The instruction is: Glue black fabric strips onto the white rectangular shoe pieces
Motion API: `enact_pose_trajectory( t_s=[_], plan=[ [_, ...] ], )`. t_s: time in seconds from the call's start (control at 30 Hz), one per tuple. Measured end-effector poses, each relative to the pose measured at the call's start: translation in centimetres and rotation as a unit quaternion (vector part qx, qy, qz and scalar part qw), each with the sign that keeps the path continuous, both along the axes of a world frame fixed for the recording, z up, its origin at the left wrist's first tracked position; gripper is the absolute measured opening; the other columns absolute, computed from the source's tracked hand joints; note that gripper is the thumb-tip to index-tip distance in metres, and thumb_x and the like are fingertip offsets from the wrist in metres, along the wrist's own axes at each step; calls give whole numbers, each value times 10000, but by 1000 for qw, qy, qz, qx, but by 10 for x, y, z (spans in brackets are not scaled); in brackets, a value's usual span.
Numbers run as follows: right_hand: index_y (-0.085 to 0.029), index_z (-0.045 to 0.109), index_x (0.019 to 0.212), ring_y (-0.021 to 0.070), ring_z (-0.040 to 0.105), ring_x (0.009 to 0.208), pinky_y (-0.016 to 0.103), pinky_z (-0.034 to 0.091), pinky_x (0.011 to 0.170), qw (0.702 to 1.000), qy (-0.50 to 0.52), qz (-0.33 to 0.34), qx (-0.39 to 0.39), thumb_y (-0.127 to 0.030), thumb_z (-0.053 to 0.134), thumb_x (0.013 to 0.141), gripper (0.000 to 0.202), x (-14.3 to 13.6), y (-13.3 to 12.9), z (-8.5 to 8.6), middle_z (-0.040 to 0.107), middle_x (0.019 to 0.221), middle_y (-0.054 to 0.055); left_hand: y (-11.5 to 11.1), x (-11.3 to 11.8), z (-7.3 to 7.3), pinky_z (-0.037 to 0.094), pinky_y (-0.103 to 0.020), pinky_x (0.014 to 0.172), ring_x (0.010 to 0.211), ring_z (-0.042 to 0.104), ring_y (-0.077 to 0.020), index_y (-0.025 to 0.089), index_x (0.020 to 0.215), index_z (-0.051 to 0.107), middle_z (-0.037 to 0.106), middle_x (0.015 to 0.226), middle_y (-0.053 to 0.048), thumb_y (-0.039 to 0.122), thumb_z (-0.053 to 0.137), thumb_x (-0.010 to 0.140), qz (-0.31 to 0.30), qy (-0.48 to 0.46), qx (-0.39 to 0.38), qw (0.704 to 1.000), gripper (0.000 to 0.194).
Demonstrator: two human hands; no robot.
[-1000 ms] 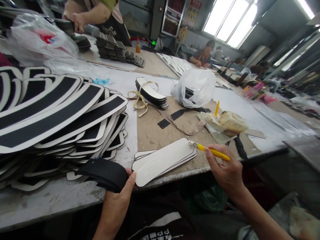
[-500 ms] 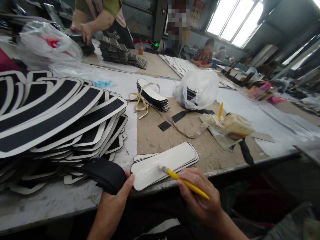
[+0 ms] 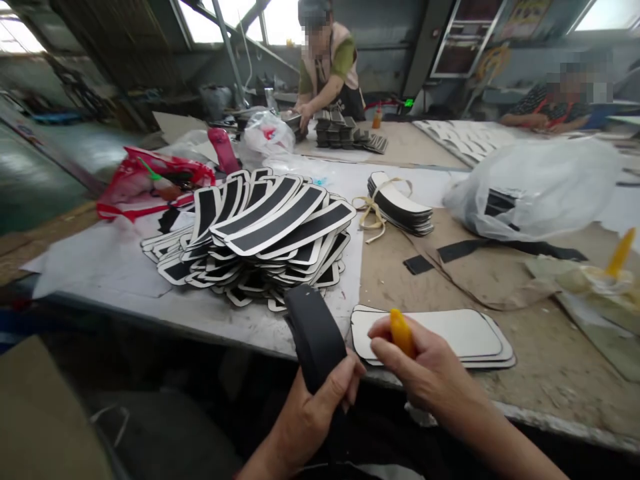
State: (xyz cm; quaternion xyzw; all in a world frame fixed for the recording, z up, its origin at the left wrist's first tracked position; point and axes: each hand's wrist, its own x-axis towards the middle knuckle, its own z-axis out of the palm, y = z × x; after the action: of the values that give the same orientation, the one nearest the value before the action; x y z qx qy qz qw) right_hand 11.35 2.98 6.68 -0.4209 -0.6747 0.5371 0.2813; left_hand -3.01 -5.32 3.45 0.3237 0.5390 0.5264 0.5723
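My left hand [image 3: 320, 397] is closed around a bundle of bent black strips [image 3: 317, 330], held up at the table's front edge. In my right hand [image 3: 425, 363] is a brush, its yellow handle [image 3: 401, 332] pointing upward out of the fist. The bristles are hard to make out below the hand. Beneath and behind that hand lies a small stack of white rounded panels [image 3: 463, 331], partly covered by it. Left of the panels rises a large heap of curved white pieces with black strips on them [image 3: 280, 227].
A tied bundle of curved pieces [image 3: 400, 203] lies behind the panels. A white plastic bag [image 3: 535, 187] stands at right, near a glue-stained container with a yellow stick [image 3: 621, 253]. A red bag [image 3: 150, 183] sits at left. A co-worker [image 3: 327, 73] stands across the table.
The view has swung left. My right hand has lifted the brush off the top white panel and turned its handle upward. My left hand has moved away from the panel's edge, still holding the black strips.
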Motion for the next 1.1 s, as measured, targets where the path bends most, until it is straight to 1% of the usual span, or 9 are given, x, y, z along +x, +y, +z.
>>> enact_pose_trajectory(
  t_s=[0.13, 0.23, 0.4, 0.5, 0.6, 0.67, 0.83, 1.0, 1.1],
  plan=[
    [-203, 478, 632, 93, 488, 410, 200, 393, 390, 984, 83, 29, -154, -380, 707, 659, 290, -27, -11, -6, 491, 477, -79, -8, 10, -2, 381, -263, 538, 542, 453, -141, 160, 721, 648, 527, 580, -27, 497, 629, 724, -9, -9, -1, 1000, 337],
    [-212, 437, 632, 96, 475, 359, 203, 370, 351, 971, 109, 55, -204, -396, 660, 710, 300, -29, -17, -7, 468, 433, -88, -13, 14, -5, 369, -267, 532, 526, 449, -139, 165, 646, 623, 527, 559, -25, 498, 644, 708, 24, -13, -20, 999, 339],
    [-203, 469, 606, 104, 488, 425, 212, 391, 423, 982, 101, 77, -139, -414, 587, 782, 299, -24, -16, -6, 512, 448, -53, -18, 10, -9, 314, -259, 520, 513, 415, -124, 154, 568, 582, 479, 529, -22, 571, 598, 714, -2, -55, -10, 998, 443],
    [-191, 521, 610, 113, 495, 512, 226, 415, 505, 989, 89, 69, -93, -413, 584, 789, 292, -23, -14, -7, 531, 519, -30, -18, 7, -13, 304, -250, 526, 510, 385, -112, 134, 624, 606, 445, 532, -16, 640, 433, 782, 7, -188, -23, 982, 558],
    [-177, 562, 635, 114, 493, 591, 230, 421, 569, 991, 96, 58, -72, -386, 615, 775, 257, -21, -13, -8, 536, 622, -15, -16, 4, -17, 311, -243, 530, 480, 366, -93, 110, 818, 647, 436, 545, 2, 560, 396, 843, 15, -326, -41, 944, 516],
    [-180, 590, 692, 117, 497, 590, 231, 421, 557, 986, 110, 72, -105, -394, 596, 793, 238, -18, -12, -9, 545, 633, -12, -17, 1, -19, 314, -238, 526, 465, 380, -84, 94, 872, 647, 437, 548, 9, 456, 471, 847, -10, -354, -47, 934, 404],
    [-191, 642, 801, 75, 385, 485, 195, 352, 464, 984, 117, 44, -123, -398, 630, 772, 209, -5, -7, -9, 459, 551, -51, -29, -8, -22, 346, -234, 542, 500, 455, -101, 82, 850, 643, 475, 546, -6, 340, 607, 761, -68, -335, -67, 937, 275],
    [-198, 640, 838, 81, 390, 515, 199, 356, 466, 988, 108, 35, -101, -388, 641, 765, 203, 5, -5, -9, 475, 610, -36, -33, -20, -17, 349, -209, 469, 465, 477, -97, 113, 732, 634, 552, 544, -16, 258, 683, 682, -7, -252, -134, 958, 162],
    [-200, 674, 821, 114, 501, 612, 225, 437, 534, 991, 76, 102, -30, -392, 641, 758, 205, 20, -7, 1, 581, 778, 21, -30, -27, -10, 436, -220, 540, 566, 565, -121, 129, 866, 654, 639, 673, -25, 212, 714, 656, 17, -221, -134, 966, 233]
  ],
)
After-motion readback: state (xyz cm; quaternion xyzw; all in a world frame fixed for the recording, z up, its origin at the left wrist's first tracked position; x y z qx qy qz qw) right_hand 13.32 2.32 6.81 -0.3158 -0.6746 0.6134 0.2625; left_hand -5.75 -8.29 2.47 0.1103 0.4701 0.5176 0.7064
